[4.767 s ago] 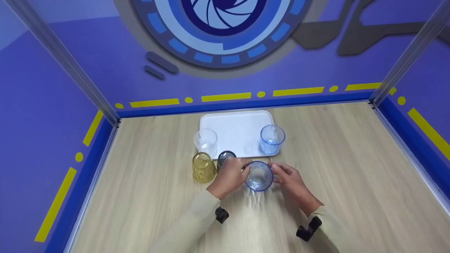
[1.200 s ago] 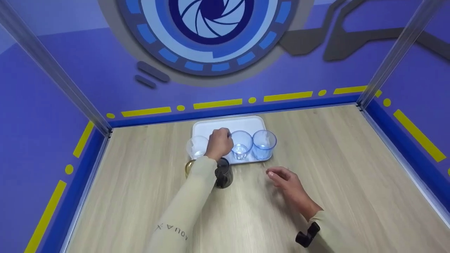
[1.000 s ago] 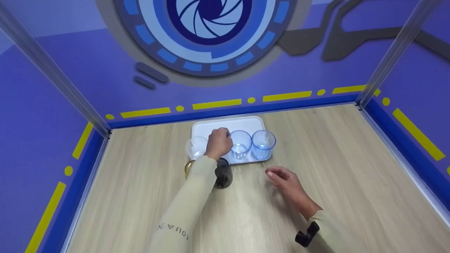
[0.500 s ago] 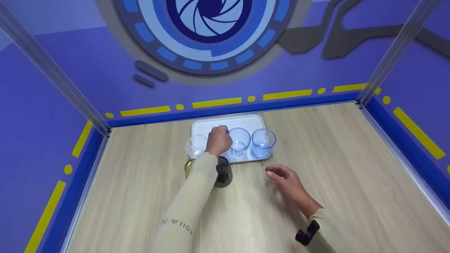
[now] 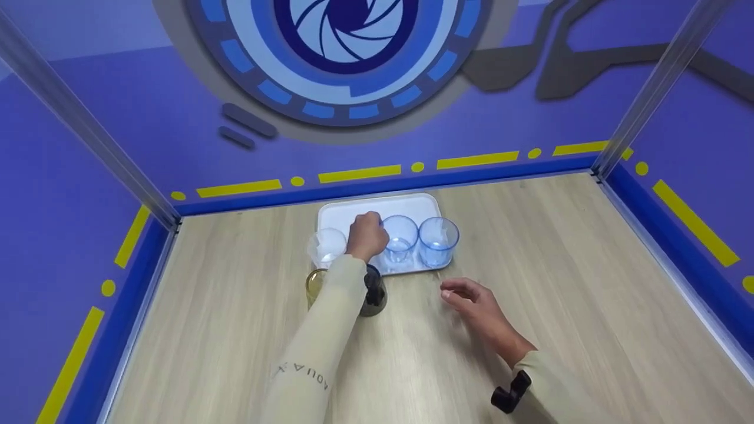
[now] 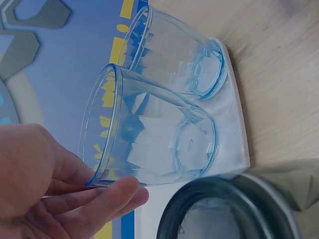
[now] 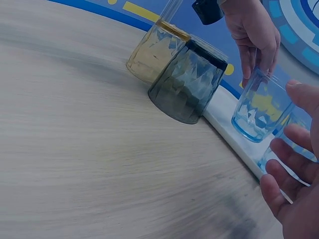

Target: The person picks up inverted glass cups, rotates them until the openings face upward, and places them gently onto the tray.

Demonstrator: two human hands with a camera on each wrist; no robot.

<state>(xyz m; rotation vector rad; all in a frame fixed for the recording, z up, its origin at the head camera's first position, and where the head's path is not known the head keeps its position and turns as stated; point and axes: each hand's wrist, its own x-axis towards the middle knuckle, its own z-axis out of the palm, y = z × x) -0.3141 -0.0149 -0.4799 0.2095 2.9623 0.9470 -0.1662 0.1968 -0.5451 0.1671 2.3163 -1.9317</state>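
My left hand pinches the rim of a clear blue tumbler between thumb and fingers. In the left wrist view this tumbler is mouth up over the white tray; whether its base fully rests there I cannot tell. Close on its right stands a second blue tumbler, also mouth up. A colourless tumbler stands at the tray's left end. My right hand is held off to the front right of the tray, fingers loosely bent, holding nothing.
In front of the tray, a dark grey tumbler and an amber tumbler stand upside down side by side. My left forearm partly covers both in the head view. Blue printed walls enclose the wooden table.
Earlier both hands held the blue tumbler in front of the tray; it is now at the tray beside the other blue one. My right hand has let go. Little has moved lately.
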